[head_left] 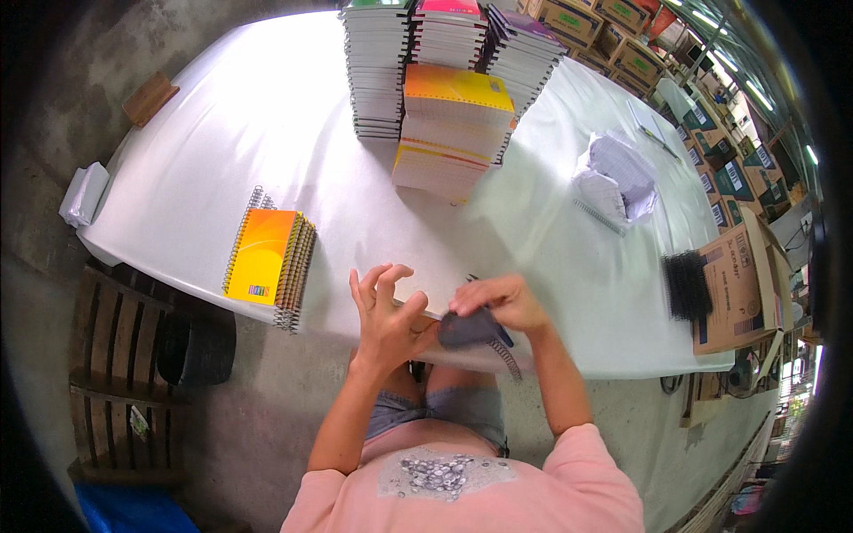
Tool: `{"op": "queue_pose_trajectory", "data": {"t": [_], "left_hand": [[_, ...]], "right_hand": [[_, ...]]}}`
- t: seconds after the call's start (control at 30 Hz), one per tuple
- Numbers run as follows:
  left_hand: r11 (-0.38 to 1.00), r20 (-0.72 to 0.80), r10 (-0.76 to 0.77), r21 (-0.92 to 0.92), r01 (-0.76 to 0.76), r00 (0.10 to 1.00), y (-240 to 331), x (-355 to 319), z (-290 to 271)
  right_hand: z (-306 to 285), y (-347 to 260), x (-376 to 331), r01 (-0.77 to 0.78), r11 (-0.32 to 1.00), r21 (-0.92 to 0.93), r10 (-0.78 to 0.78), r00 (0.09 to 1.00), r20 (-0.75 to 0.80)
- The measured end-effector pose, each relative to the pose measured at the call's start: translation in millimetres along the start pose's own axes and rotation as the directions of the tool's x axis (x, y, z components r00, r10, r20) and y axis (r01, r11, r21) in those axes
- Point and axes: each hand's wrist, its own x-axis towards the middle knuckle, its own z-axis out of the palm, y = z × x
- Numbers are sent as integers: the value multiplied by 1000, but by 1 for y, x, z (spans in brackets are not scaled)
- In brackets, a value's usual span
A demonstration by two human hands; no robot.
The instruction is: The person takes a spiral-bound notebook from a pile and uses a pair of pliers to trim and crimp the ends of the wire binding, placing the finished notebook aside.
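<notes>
Right of the orange notebook pile (259, 258), the left hand (389, 327) has a spread grip; the right hand (499, 302) pinches a dark piece (462, 330).

L hand (388, 322) up, fingers spread & crooked; R hand (504, 304) near it, fingers curled, as I see; forearms angled fwd.

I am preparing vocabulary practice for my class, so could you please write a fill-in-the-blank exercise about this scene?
1. The hand that is nearer to the open cardboard box is the person's ____ one, and it touches a dark, blurred item.
2. The bundle of wire coils by that box is ____ in colour.
3. The table covering is ____.
4. The spiral notebooks at the left show a top cover in yellow and ____.

Missing words: right; black; white; orange.
</notes>
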Motion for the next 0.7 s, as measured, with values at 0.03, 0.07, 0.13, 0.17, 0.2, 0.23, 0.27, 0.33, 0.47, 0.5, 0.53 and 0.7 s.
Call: {"op": "queue_pose_trajectory", "data": {"t": [0.03, 0.07, 0.13, 0.17, 0.2, 0.23, 0.27, 0.33, 0.47, 0.5, 0.53, 0.7], "left_hand": [[1000, -8, 6, -3, -6, 1000, 0, 0, 0], [1000, -16, 12, -6, -12, 1000, 0, 0, -1], [1000, -28, 12, -17, -12, 1000, -3, 1, 1], [999, -36, 15, -29, -16, 999, -5, 2, 1], [999, -31, 20, -32, -21, 999, -5, 3, 1], [998, -43, 27, -47, -29, 999, -4, 4, 1], [997, -55, 33, -62, -37, 998, -4, 4, 0], [996, -75, 10, -85, -17, 997, -6, 5, 0], [987, -83, -18, -159, 5, 996, -9, 8, -4], [988, -93, -22, -155, 8, 995, -10, 8, -4], [979, -90, -66, -198, 47, 994, -11, 8, -4], [867, 31, -241, -442, 230, 970, -28, -1, 5]], "right_hand": [[-4, -2, 0, -200, 962, -187, 175, 974, -142], [-7, -4, -1, -406, 851, -334, 308, 900, -310], [0, -18, 5, -300, 927, -226, 247, 940, -233], [4, -23, 14, -239, 934, -264, 222, 971, -92], [8, -25, 17, -174, 941, -292, 193, 980, 39], [0, -11, 13, -413, 862, -292, 377, 910, -175], [2, -9, 9, -413, 863, -291, 374, 910, -180], [6, -11, 11, -49, 998, -48, 43, 992, -116], [3, 2, 12, -397, 835, -380, 322, 914, -247], [2, 0, 15, -426, 789, -443, 297, 896, -331], [4, -2, 18, -421, 788, -449, 297, 899, -322], [21, -8, 25, -153, 955, -254, 138, 987, -76]]}}
